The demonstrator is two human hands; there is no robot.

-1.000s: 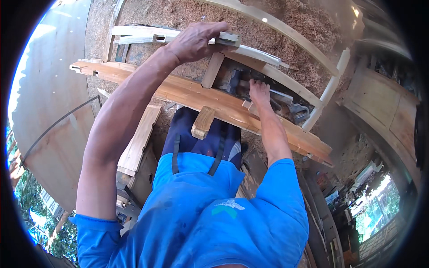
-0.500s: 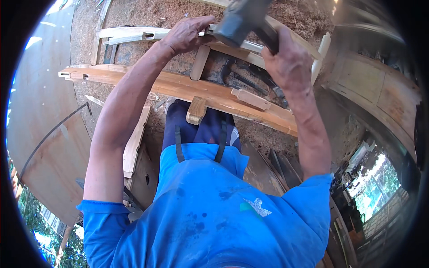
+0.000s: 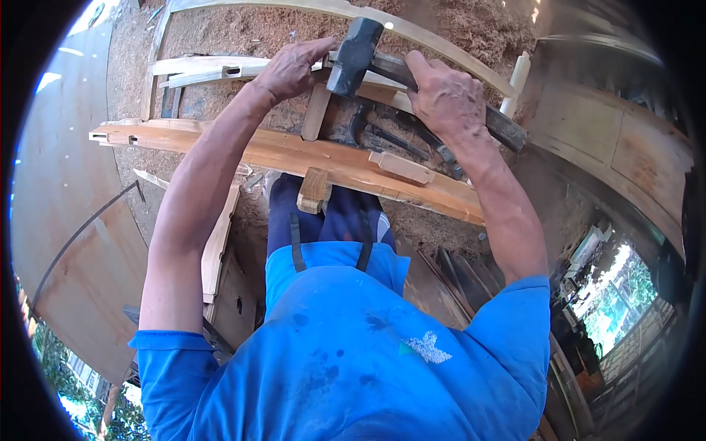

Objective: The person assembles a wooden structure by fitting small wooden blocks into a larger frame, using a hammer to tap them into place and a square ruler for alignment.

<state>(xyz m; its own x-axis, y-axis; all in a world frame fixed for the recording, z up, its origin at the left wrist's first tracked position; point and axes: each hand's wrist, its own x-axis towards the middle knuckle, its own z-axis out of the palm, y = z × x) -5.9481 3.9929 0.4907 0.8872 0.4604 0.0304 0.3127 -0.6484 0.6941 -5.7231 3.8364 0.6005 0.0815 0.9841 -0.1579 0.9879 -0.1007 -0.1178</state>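
My right hand [image 3: 450, 99] is wrapped round the handle of a sledgehammer [image 3: 356, 57]. The dark, blocky head is at the end of a wooden frame rail [image 3: 209, 73], close to the fingers of my left hand [image 3: 296, 67]. That left hand is closed on the pale rail, above a short crosspiece [image 3: 316, 112]; its fingertips are partly hidden, as is the joint behind the hammer head. Nearer me, a long orange-brown plank [image 3: 272, 147] lies across in front of my legs. A small wooden block [image 3: 314, 189] sits at its near edge, and a shaped offcut [image 3: 401, 167] lies on top.
Beyond the plank a claw hammer [image 3: 375, 132] lies in the shade. A curved pale rail [image 3: 441, 45] spans the far side over wood shavings [image 3: 471, 29]. Large panels stand at the left [image 3: 73, 184], and a wooden cabinet [image 3: 610, 140] stands at the right.
The sledgehammer has come down from its raised position to the rail end, with my right hand lower and slightly left. My left hand stays at the rail; the view has shifted slightly.
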